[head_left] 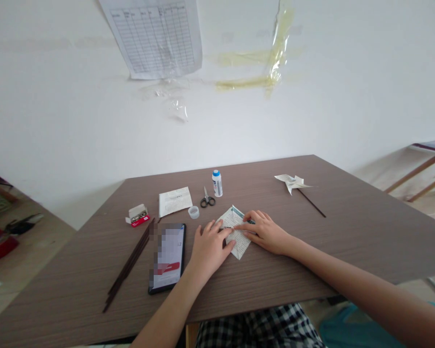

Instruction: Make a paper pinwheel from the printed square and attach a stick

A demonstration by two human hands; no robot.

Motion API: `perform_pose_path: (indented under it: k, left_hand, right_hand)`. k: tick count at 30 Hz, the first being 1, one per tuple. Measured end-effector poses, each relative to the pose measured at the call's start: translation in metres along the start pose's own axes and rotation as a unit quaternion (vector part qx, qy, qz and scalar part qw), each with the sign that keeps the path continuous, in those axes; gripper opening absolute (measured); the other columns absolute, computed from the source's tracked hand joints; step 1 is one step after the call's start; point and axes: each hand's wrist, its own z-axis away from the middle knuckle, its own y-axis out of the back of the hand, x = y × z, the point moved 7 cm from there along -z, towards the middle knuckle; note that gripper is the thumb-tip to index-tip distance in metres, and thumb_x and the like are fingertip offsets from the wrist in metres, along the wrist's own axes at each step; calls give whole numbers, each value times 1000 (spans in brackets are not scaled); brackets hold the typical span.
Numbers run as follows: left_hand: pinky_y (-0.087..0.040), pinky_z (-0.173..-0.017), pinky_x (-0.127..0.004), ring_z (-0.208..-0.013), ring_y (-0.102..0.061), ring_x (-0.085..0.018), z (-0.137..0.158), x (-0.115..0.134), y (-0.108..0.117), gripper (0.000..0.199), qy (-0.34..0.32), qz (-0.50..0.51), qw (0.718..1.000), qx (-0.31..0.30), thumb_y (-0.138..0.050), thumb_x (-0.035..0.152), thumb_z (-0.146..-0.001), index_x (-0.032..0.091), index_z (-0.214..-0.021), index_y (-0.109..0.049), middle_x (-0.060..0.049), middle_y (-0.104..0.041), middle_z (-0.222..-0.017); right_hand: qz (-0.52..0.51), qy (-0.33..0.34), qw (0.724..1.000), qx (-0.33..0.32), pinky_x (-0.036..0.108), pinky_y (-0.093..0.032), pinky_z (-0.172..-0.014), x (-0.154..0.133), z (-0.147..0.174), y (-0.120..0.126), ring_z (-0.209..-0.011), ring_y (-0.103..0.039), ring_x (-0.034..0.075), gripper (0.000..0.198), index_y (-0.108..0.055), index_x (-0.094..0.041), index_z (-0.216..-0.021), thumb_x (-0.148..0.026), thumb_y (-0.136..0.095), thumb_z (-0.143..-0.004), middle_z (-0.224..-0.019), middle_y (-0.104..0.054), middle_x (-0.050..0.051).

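A small square of printed paper [240, 246] lies on the table, turned so one corner points toward me. My left hand [210, 242] rests on its left side with fingers spread. From the right, my right hand [264, 231] touches the paper, its index finger stretched toward the middle and its fingers apart. The two hands nearly meet over the sheet and cover parts of it. Just beyond the paper are a pair of scissors [207, 199] with dark handles and a white bottle [217, 184] with a blue cap, standing upright.
Left of my hands lie a phone [172, 256], several dark thin sticks [130, 263], a small open red-and-white box [138, 216], a stack of printed paper [176, 200] and a roll of clear tape [193, 211]. A paper pinwheel [293, 182] on a stick lies at the right. A white wall [239, 130] stands behind the table.
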Motion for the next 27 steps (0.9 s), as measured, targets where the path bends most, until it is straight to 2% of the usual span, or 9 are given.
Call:
perform_pose_path:
  k: [7, 12, 18, 27]
  left_hand:
    - [-45, -139, -67, -165, -60, -39, 1, 1, 0, 40, -3, 8, 1000, 0, -75, 35, -114, 33, -153, -82, -12, -69, -175]
    - [-45, -139, -65, -165, -60, -38, 0, 0, 1, 38, 0, 20, 1000, 4, -77, 32, -112, 33, -150, -83, -12, -70, -174]
    - [-45, -140, -64, -165, -61, -37, -1, -2, 2, 46, 15, 32, 999, 0, -81, 32, -110, 33, -156, -79, -12, -71, -173]
    - [-46, -138, -67, -166, -60, -40, 0, -1, 4, 40, 5, 19, 1000, -5, -79, 35, -113, 31, -152, -83, -13, -69, -176]
  right_hand:
    - [-12, -11, 1000, -2, 61, -54, -125, 3, 0, 1, -133, -68, 35, 47, -73, -38, -167, -36, -60, -123, -143, -73, 15]
    - [-6, -12, 1000, -1, 60, -54, -126, 3, 1, 0, -136, -67, 35, 38, -83, -35, -154, -35, -61, -122, -141, -73, 15]
    - [-13, -14, 1000, -5, 60, -53, -127, 4, 0, -1, -136, -67, 34, 39, -81, -33, -155, -35, -60, -123, -142, -72, 15]
    - [-24, -23, 999, -8, 60, -54, -127, 4, 0, 1, -137, -68, 35, 39, -82, -33, -154, -38, -60, -123, -141, -73, 15]
